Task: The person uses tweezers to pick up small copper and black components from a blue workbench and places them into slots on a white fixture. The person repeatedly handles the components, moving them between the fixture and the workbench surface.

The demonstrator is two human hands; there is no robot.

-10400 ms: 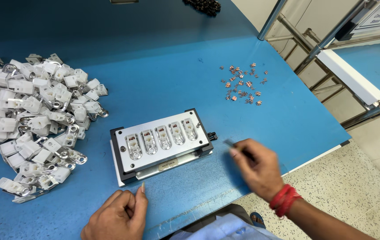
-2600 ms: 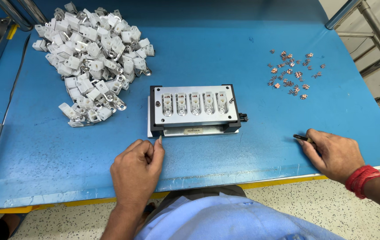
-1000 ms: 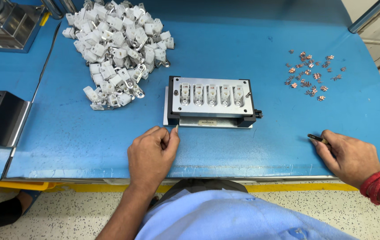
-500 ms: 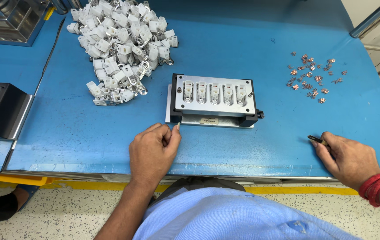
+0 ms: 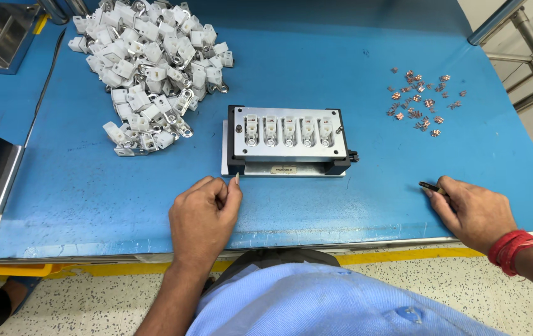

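My left hand (image 5: pixel 203 214) rests loosely curled on the worktop (image 5: pixel 353 56) just before the fixture (image 5: pixel 287 140); my right hand (image 5: pixel 475 210) pinches a dark tool (image 5: pixel 429 186). I'd steady the fixture first.

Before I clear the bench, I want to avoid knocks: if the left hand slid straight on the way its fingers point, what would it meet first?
Most likely the metal fixture block: the left hand rests on the blue table, fingers pointing at its near left corner.
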